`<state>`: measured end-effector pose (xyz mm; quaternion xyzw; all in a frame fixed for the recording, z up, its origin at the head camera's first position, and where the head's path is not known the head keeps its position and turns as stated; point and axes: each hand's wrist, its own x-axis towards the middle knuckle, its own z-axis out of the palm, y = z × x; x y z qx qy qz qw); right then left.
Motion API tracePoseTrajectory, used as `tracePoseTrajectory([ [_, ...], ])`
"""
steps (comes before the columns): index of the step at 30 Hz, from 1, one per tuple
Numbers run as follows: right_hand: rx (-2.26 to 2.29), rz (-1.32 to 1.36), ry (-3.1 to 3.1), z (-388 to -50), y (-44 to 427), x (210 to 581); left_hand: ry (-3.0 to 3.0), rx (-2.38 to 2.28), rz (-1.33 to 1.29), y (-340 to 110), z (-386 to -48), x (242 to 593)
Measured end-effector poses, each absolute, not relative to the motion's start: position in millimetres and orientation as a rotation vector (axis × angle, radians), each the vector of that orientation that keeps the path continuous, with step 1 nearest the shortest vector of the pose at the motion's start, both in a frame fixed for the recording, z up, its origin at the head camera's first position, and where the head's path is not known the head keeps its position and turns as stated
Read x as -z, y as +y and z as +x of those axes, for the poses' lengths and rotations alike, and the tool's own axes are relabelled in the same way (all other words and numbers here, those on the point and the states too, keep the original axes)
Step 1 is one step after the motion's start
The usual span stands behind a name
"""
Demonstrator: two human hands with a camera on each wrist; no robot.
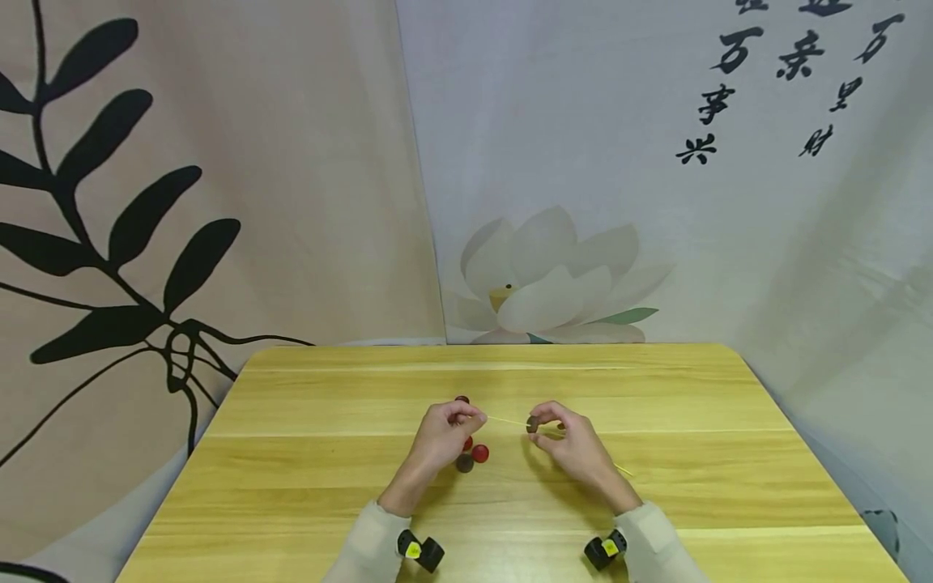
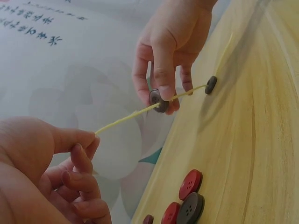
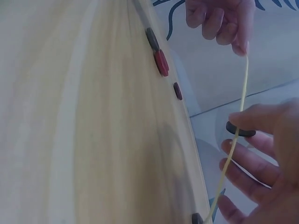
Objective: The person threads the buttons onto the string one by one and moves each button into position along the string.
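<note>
1. Cord [image 2: 126,121], yellow, is pinched by the left hand [image 1: 440,436]; the right hand [image 1: 576,447] pinches a brown button [image 2: 156,100] threaded on it.
2. Only the left wrist view shows holes in red buttons [image 2: 189,185] on the wooden table [image 1: 291,486].

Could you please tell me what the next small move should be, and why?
Probably the right hand should slide its button along the string toward the other button, since the string runs through both and the left hand holds it straight.

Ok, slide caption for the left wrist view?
Left hand pinches a yellow cord; right hand holds a dark button threaded on it.
</note>
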<state>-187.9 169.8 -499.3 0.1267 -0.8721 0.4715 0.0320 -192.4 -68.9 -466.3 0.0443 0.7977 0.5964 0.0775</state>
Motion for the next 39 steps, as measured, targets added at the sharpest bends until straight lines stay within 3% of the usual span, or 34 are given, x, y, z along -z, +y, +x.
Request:
tracePoseTrajectory([
  [39, -1.56, 0.307, -2.754, -182, 190, 509, 2.409, -1.772, 0.136, -71, -193, 469],
])
